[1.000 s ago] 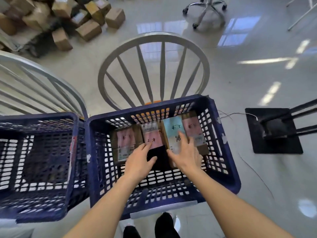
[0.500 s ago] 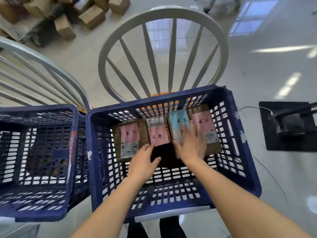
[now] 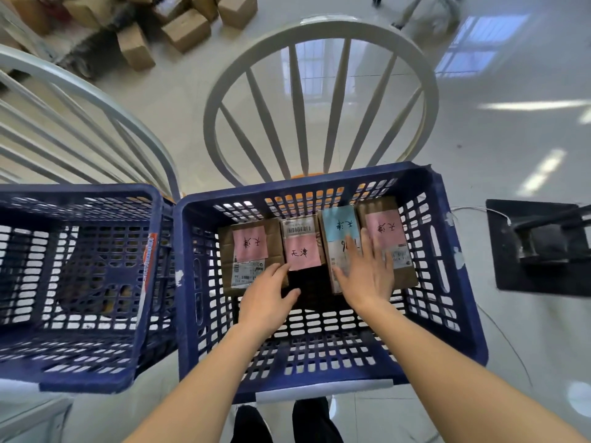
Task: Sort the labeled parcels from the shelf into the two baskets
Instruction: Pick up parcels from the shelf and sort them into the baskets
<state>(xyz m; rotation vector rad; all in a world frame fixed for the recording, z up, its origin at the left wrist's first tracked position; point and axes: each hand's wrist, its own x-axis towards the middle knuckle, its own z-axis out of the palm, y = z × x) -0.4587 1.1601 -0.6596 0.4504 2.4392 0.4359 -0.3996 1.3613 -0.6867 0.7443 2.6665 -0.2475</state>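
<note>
Two blue plastic baskets stand side by side on chairs. The right basket [image 3: 454,282] holds several labeled parcels in a row along its far wall: a brown box with a pink note [image 3: 248,247], a dark parcel with a pink note [image 3: 302,251], a parcel with a blue note [image 3: 339,228] and a brown box with a pink note [image 3: 385,230]. My left hand [image 3: 267,302] rests with relaxed fingers at the near edge of the two left parcels. My right hand [image 3: 367,276] lies flat, fingers spread, on the blue-note parcel. The left basket [image 3: 80,282] shows no parcels.
White spindle-back chairs [image 3: 319,100] rise behind the baskets. A pile of cardboard boxes [image 3: 179,27] lies on the floor at the back left. A black stand base [image 3: 540,247] with a thin cable sits to the right. My shoes [image 3: 287,420] show below the basket.
The view has moved closer to the right basket. Both hands stay on the parcels, and my right hand has spread flatter on the blue-note parcel. The parcels have not shifted.
</note>
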